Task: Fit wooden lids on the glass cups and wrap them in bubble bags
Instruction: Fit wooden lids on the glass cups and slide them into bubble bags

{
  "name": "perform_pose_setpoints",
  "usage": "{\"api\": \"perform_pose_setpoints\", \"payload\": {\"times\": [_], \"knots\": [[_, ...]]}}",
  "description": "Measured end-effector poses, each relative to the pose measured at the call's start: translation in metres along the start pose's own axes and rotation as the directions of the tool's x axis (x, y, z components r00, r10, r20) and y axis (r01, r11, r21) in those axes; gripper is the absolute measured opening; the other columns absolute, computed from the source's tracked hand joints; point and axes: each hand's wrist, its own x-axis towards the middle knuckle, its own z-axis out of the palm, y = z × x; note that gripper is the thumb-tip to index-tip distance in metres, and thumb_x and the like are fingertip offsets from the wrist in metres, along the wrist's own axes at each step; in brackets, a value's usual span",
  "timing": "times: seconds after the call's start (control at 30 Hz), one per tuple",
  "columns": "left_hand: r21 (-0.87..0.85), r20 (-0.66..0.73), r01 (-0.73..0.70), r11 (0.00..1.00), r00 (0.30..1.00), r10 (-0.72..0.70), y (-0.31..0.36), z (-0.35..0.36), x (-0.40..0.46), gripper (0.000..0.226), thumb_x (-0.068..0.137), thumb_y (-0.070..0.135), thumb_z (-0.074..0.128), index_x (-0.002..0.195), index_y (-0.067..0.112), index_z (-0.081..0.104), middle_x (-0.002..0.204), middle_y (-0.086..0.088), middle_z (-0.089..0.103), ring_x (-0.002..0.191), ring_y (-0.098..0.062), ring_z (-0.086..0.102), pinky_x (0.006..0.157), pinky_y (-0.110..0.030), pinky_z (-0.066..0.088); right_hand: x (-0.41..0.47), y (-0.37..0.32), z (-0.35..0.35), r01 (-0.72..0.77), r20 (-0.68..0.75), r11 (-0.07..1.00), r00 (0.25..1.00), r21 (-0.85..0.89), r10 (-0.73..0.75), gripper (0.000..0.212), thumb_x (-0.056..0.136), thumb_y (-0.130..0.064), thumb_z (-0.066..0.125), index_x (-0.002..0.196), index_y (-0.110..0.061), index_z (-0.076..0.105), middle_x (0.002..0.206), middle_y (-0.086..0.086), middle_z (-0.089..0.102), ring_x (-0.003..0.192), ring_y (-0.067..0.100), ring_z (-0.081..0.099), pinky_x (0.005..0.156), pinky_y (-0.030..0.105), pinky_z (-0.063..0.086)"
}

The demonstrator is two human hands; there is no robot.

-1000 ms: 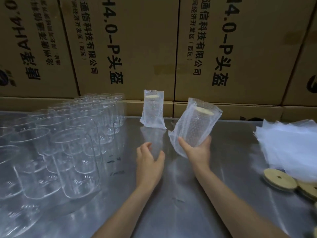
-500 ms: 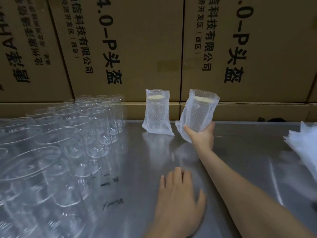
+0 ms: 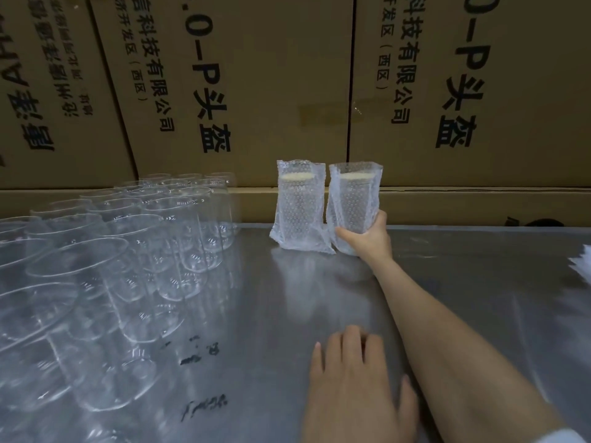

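Two lidded glass cups in bubble bags stand upright at the back of the steel table (image 3: 319, 298). My right hand (image 3: 371, 239) grips the lower part of the right wrapped cup (image 3: 355, 199), which is close beside the left wrapped cup (image 3: 299, 206). A pale wooden lid shows through the top of each bag. My left hand (image 3: 355, 385) rests flat on the table near the front, fingers straight, holding nothing. Several bare glass cups (image 3: 128, 251) stand in rows on the left.
Stacked cardboard boxes (image 3: 243, 91) with black print form a wall right behind the table. A corner of the pile of empty bubble bags (image 3: 582, 266) shows at the right edge.
My right hand has carried the wrapped cup back and stood it upright beside the first one. My left hand has settled flat on the table near me.
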Motion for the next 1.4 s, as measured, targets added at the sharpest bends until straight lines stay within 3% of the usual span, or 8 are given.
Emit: {"api": "perform_pose_setpoints", "payload": {"times": [0.17,0.23,0.4,0.53,0.83,0.97,1.13,1.4], "knots": [[0.01,-0.029,-0.017,1.0,0.999,0.018,0.0,0.003,0.004,0.043,0.059,0.054,0.03,0.064,0.031,0.066,0.07,0.014,0.06,0.063,-0.004,0.064,0.063,-0.021,0.057,0.004,0.001,0.002,0.001,0.076,1.0,0.997,0.017,-0.002,0.087,0.07,-0.046,0.08,0.135,-0.025,0.028,0.118,-0.009,0.048,0.118,0.023,0.053,0.086,0.032,0.041],[0.019,-0.012,-0.015,1.0,1.0,0.015,0.0,0.002,0.003,0.043,0.059,0.055,0.03,0.065,0.032,0.066,0.071,0.015,0.06,0.064,-0.003,0.064,0.064,-0.021,0.057,0.002,0.001,0.001,-0.001,0.1,1.0,0.995,0.029,-0.002,0.094,0.068,-0.047,0.082,0.139,-0.026,0.023,0.125,-0.008,0.047,0.123,0.024,0.049,0.09,0.032,0.041],[0.037,0.005,-0.038,0.999,0.999,0.037,-0.001,0.001,0.003,0.043,0.062,0.056,0.031,0.068,0.034,0.067,0.073,0.017,0.06,0.067,-0.001,0.064,0.067,-0.022,0.057,-0.005,0.001,-0.002,0.03,0.01,0.994,1.0,-0.107,-0.029,0.104,0.066,-0.051,0.081,0.145,-0.022,0.021,0.146,0.002,0.027,0.137,0.026,0.018,0.109,0.039,0.027],[0.038,0.008,-0.032,0.999,0.999,0.032,0.0,0.0,0.003,0.042,0.063,0.056,0.031,0.069,0.034,0.067,0.074,0.018,0.06,0.068,-0.001,0.064,0.067,-0.022,0.058,-0.007,0.001,-0.002,0.028,-0.011,0.995,1.0,-0.094,-0.029,0.087,0.074,-0.045,0.074,0.143,-0.022,0.027,0.143,0.005,0.031,0.135,0.027,0.022,0.107,0.039,0.028],[0.04,-0.027,-0.037,0.998,0.999,0.038,-0.001,0.004,0.005,0.043,0.06,0.056,0.031,0.07,0.034,0.067,0.074,0.017,0.06,0.067,-0.002,0.064,0.067,-0.022,0.058,-0.006,0.0,0.001,0.102,0.059,0.993,0.993,-0.057,-0.099,0.075,0.077,-0.046,0.075,0.137,-0.019,0.041,0.136,0.001,0.048,0.127,0.023,0.046,0.103,0.045,0.042],[0.009,-0.037,-0.037,0.999,0.999,0.038,-0.001,0.004,0.005,0.043,0.058,0.054,0.031,0.066,0.033,0.067,0.072,0.014,0.061,0.065,-0.004,0.065,0.063,-0.022,0.057,-0.007,-0.001,0.004,0.099,0.089,0.994,0.991,-0.041,-0.095,0.071,0.078,-0.049,0.073,0.136,-0.023,0.043,0.132,-0.004,0.055,0.122,0.019,0.053,0.095,0.037,0.046],[0.002,-0.029,-0.042,0.999,0.999,0.042,-0.002,0.004,0.006,0.043,0.056,0.054,0.031,0.064,0.033,0.068,0.071,0.014,0.061,0.064,-0.005,0.065,0.061,-0.02,0.056,-0.007,-0.001,0.004,0.071,0.117,0.995,0.991,-0.071,-0.062,0.073,0.078,-0.056,0.07,0.138,-0.024,0.041,0.132,-0.005,0.057,0.122,0.021,0.053,0.088,0.032,0.043],[-0.031,0.015,-0.043,0.999,0.999,0.043,-0.003,0.002,0.006,0.041,0.058,0.056,0.032,0.067,0.035,0.066,0.073,0.016,0.06,0.066,-0.003,0.064,0.065,-0.018,0.055,-0.017,-0.004,-0.002,0.028,0.116,0.994,0.993,-0.108,-0.015,0.099,0.076,-0.058,0.071,0.15,-0.018,0.019,0.151,-0.002,0.037,0.139,0.023,0.033,0.108,0.044,0.037]]}}
